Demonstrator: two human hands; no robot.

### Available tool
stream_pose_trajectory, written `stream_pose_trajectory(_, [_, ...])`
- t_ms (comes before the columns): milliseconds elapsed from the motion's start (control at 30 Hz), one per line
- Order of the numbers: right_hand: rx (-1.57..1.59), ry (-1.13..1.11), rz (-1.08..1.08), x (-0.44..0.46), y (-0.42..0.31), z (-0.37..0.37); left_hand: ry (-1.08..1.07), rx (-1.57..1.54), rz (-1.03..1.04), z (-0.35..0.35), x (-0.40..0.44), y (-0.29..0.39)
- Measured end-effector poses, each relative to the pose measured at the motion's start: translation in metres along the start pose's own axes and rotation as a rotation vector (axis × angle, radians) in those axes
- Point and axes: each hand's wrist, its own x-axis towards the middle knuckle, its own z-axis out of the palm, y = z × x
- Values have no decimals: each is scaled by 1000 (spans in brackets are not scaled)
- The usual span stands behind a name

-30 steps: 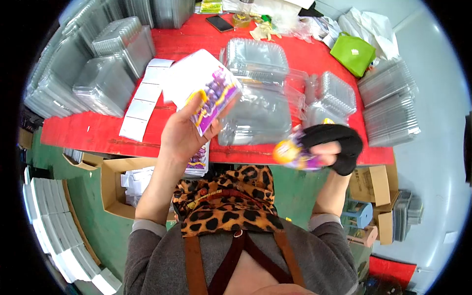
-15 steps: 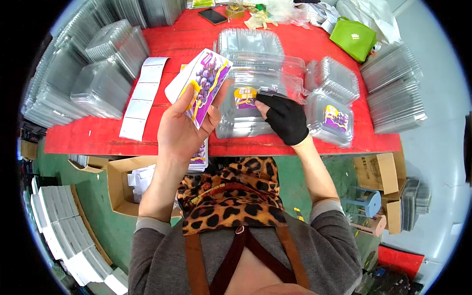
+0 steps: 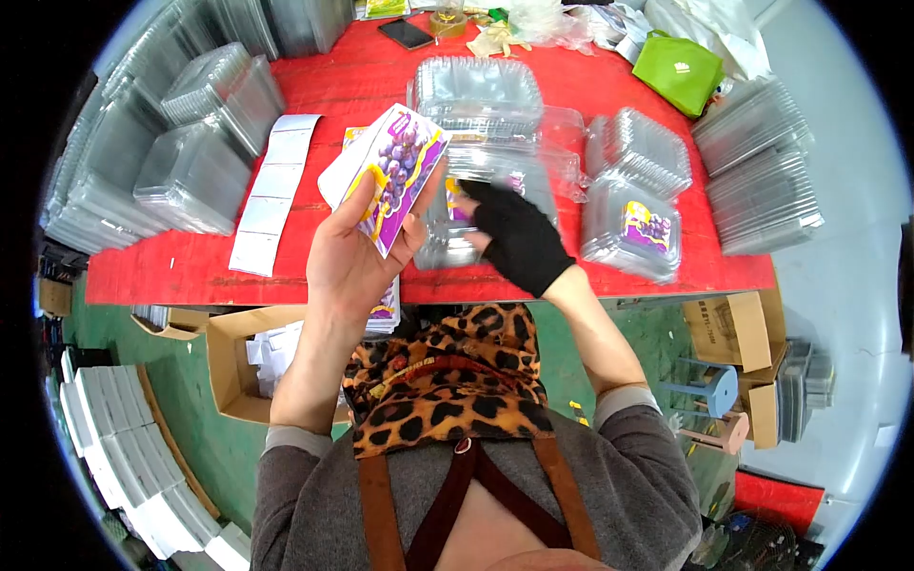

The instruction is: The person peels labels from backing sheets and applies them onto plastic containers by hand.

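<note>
My left hand (image 3: pixel 357 233) is closed on a small stack of grape stickers (image 3: pixel 405 171), printed purple and yellow with a bunch of grapes. White backing shows behind the top sticker. My right hand (image 3: pixel 519 238), in a black fingerless glove, lies over a clear plastic clamshell box (image 3: pixel 443 249) in front of me. Its fingers are stretched out and blurred, with the thumb apart. They cover much of the grape label (image 3: pixel 452 202) on that box. To the right sits another labelled clamshell box (image 3: pixel 609 238).
Nested clear boxes (image 3: pixel 481 90) stand behind the labelled one, with taller stacks (image 3: pixel 190 176) at left and more (image 3: pixel 766 200) at right. A strip of white backing paper (image 3: pixel 274 195), a phone (image 3: pixel 406 34) and a green bag (image 3: pixel 678 71) lie on the red table (image 3: pixel 352 81).
My right hand has swept left across the label on the middle box, from its right edge. My left hand has stayed nearly still with the stickers.
</note>
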Motion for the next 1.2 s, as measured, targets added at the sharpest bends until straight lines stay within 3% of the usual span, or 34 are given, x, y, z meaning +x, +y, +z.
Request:
stream_pose_trajectory(100, [-119,116,276,-24,17,-12,10,47,1,-4,-4,1])
stream_pose_trajectory(133, [-87,152,462,-35,18,-20,11,69,-3,-6,-3,2])
stream_pose_trajectory(167, [-170,363,368,-44,26,-19,19,89,-2,-6,-3,3])
stream_pose_trajectory(200, [-256,292,405,-54,31,-26,28,107,0,-8,-3,3])
stream_pose_trajectory(367, [42,285,568,-76,32,-31,40,135,-2,-12,-5,2])
stream_pose_trajectory(567, [68,273,530,-84,50,-25,53,120,-26,-10,-10,0])
stream_pose_trajectory(667, [299,306,571,-86,50,-29,84,170,-17,-12,-11,-1])
stream_pose_trajectory(867, [809,353,892,-79,47,-45,152,207,-16,-15,-13,0])
stream_pose_trajectory(967, [1316,410,755,-81,64,-44,174,337,-25,-20,-17,2])
stream_pose_trajectory(1033, [1414,408,739,-78,60,-46,110,496,-76,-33,-21,8])
stream_pose_trajectory(1133, [1491,377,714,-74,54,-52,383,932,-97,-36,-30,8])
stream_pose_trajectory(1200, [1497,372,721,-73,51,-54,466,908,-2,-32,-34,-1])
